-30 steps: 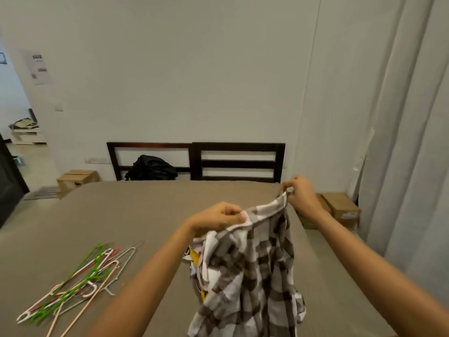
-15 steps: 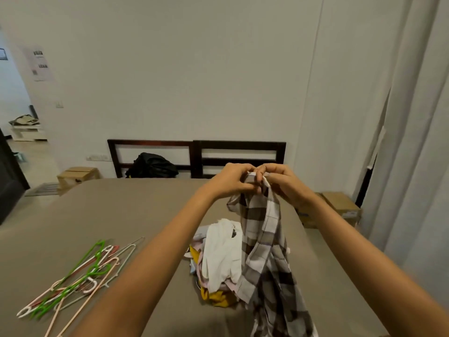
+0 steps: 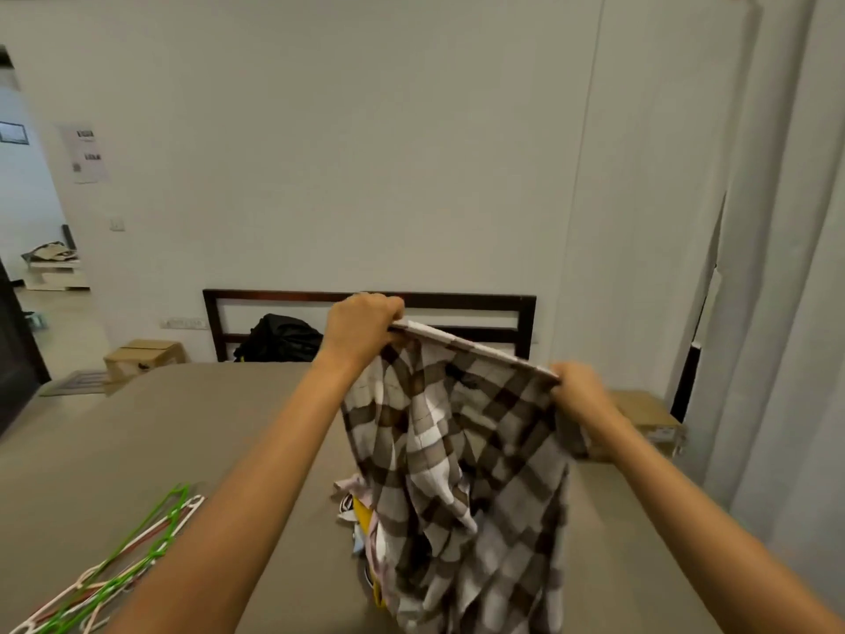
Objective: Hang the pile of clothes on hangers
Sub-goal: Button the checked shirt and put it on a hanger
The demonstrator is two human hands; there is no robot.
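Half a second ago my two hands were bunched together at the top of the checked shirt (image 3: 457, 450), and the cloth hung from them in a narrow rope. Now they are drawn apart, and one edge of the shirt runs taut between them like a line, with the rest falling open in a broad sheet. I take that to mean I am spreading the shirt out to find its collar and shoulders, so the hanging itself has not started and no hanger is in my grasp. My left hand (image 3: 366, 329) is the higher and farther one, level with the dark headboard (image 3: 480, 300). Its fingers are curled down over the end of the edge and grip it, knuckles toward me. My right hand (image 3: 578, 391) sits lower and out to the right, its fingers closed round the other end of the edge, though I see only its back and cannot make out the fingertips. Both forearms reach out nearly straight over the bed (image 3: 160, 450). The shirt's lower part drapes down onto the pile of clothes (image 3: 359, 510), which lies on the bed straight below my hands — mostly hidden behind the cloth, with a bit of white and yellow showing at its left. The hangers (image 3: 137, 551) lie in a loose heap at the bed's near left, well apart from both hands.
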